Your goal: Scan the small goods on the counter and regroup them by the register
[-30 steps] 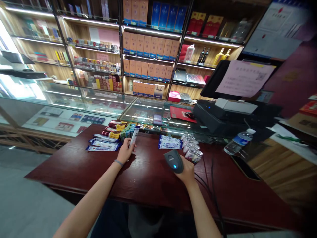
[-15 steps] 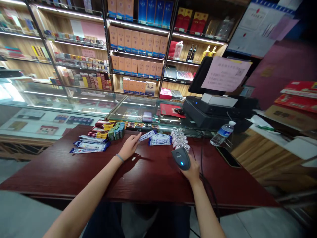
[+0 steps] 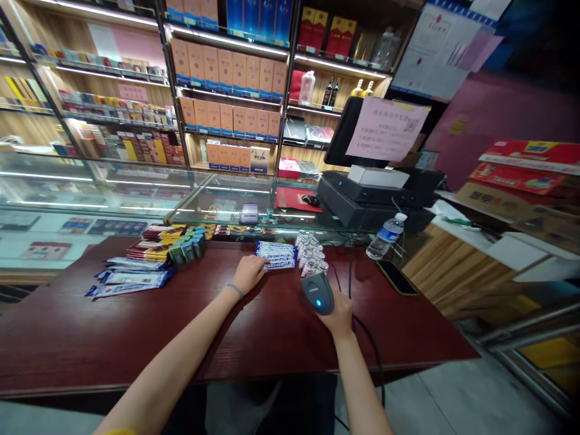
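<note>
My left hand [image 3: 250, 273] is at the left end of a stack of blue-and-white packets [image 3: 280, 255], its fingers closed on the end of a packet there. My right hand [image 3: 339, 314] is wrapped round the handle of a dark grey barcode scanner [image 3: 318, 294] with a lit blue light, held above the table. Just beyond the scanner stands a group of small silver-topped containers [image 3: 310, 249]. More blue-and-white packets [image 3: 131, 278] lie fanned out on the left, beside red-and-yellow packets [image 3: 151, 246] and small green packs [image 3: 188, 244].
The dark red table [image 3: 254, 338] meets a glass counter [image 3: 226, 199] at its far edge. On the right are a water bottle [image 3: 386, 237], a phone [image 3: 397, 277] and a black cable [image 3: 374, 344]. A monitor [image 3: 342, 133] stands behind, with stacked cartons [image 3: 521, 175] farther right.
My left hand has moved from holding a tilted packet above the table to the stack's left end. The scanner stays in my right hand. The whole view has shifted to the right.
</note>
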Tool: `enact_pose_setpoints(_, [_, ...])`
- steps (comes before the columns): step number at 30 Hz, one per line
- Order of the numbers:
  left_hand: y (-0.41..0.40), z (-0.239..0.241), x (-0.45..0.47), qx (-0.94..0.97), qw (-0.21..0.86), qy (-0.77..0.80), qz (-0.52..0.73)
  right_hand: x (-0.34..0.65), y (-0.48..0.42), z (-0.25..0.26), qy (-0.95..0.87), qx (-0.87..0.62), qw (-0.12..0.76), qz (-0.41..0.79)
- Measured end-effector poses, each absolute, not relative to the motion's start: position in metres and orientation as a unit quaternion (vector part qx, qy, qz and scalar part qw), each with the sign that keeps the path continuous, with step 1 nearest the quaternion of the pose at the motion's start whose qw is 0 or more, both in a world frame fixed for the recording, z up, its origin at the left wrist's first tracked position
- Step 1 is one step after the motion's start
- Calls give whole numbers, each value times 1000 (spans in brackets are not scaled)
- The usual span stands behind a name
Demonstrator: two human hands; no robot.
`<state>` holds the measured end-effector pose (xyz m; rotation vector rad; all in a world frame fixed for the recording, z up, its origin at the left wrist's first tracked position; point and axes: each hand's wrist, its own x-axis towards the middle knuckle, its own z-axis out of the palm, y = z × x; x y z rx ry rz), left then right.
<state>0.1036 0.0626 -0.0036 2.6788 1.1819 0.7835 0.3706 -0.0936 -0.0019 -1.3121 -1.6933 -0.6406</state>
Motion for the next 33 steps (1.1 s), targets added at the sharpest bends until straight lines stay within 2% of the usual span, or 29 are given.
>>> enact_pose_setpoints(8, [72, -8, 125, 861, 25, 436, 262, 363, -97, 9, -678, -537, 441, -240])
enact_pose_setpoints(23, [78, -11, 134, 838, 49, 464, 283, 361, -95, 10, -668, -537, 451, -247])
enact_pose_setpoints(33, [72, -6, 133, 837, 60, 459, 292, 366, -93, -1, -682, -544, 426, -238])
